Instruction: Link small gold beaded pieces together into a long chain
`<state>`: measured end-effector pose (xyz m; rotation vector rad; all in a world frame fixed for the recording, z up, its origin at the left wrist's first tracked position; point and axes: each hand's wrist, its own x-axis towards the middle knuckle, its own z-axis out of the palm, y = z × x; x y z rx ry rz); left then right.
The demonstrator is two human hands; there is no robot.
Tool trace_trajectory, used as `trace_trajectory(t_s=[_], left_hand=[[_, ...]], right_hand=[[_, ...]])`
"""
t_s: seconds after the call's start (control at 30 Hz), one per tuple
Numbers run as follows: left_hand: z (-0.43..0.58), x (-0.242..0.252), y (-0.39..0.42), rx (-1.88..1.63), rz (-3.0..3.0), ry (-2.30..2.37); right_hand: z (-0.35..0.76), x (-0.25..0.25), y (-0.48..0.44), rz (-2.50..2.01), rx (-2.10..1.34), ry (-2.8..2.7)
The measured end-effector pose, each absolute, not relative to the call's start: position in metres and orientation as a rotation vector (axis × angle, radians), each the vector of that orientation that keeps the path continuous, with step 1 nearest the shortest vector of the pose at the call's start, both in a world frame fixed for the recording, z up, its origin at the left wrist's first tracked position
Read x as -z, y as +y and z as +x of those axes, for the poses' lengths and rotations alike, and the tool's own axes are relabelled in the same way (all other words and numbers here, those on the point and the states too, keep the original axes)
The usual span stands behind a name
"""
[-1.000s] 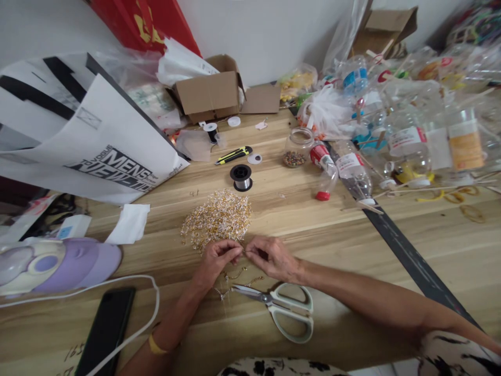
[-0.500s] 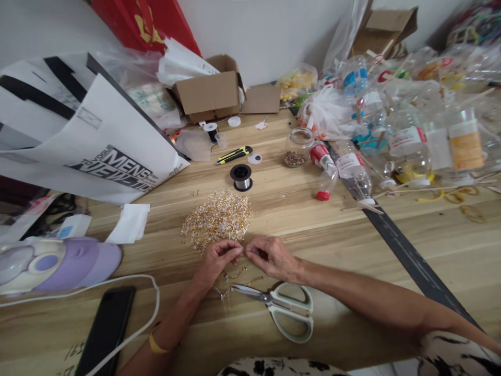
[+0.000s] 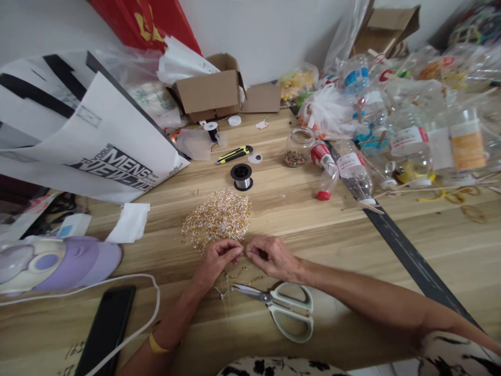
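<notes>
My left hand (image 3: 214, 260) and my right hand (image 3: 273, 258) meet fingertip to fingertip on the wooden table (image 3: 352, 245), both pinched on a tiny gold piece too small to name. Just beyond them lies a heap of small gold and white beads and pins (image 3: 217, 217). A short gold beaded strand (image 3: 235, 274) lies under my hands. White-handled scissors (image 3: 285, 306) rest just behind my right wrist, blades pointing left.
A black spool of thin wire (image 3: 241, 176), a yellow utility knife (image 3: 234, 154) and a glass jar of beads (image 3: 298, 148) sit farther back. Plastic bottles (image 3: 354, 172) crowd the right. A printed bag (image 3: 90, 136), purple device (image 3: 50, 263), white cable and black phone (image 3: 106, 329) lie left.
</notes>
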<state>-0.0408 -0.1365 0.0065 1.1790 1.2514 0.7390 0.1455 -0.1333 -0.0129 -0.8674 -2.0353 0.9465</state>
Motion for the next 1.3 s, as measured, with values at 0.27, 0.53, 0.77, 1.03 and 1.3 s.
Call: trace_trajectory(t_s=[0.27, 0.53, 0.77, 1.03, 1.3], left_hand=[[-0.04, -0.005, -0.136, -0.737, 1.193, 1.254], [-0.041, -0.005, -0.136, -0.724, 1.218, 1.239], [-0.04, -0.004, -0.137, -0.732, 1.257, 1.266], [-0.041, -0.004, -0.136, -0.726, 1.226, 1.236], [-0.042, -0.006, -0.135, -0.731, 1.221, 1.229]], right_hand=[[0.145, 0.013, -0.133, -0.884, -0.94, -2.049], [0.146, 0.015, -0.133, -0.903, -0.942, -2.043], [0.145, 0.021, -0.132, -0.898, -0.983, -2.016], [0.145, 0.021, -0.132, -0.904, -0.988, -2.009], [0.145, 0.022, -0.131, -0.906, -1.013, -2.004]])
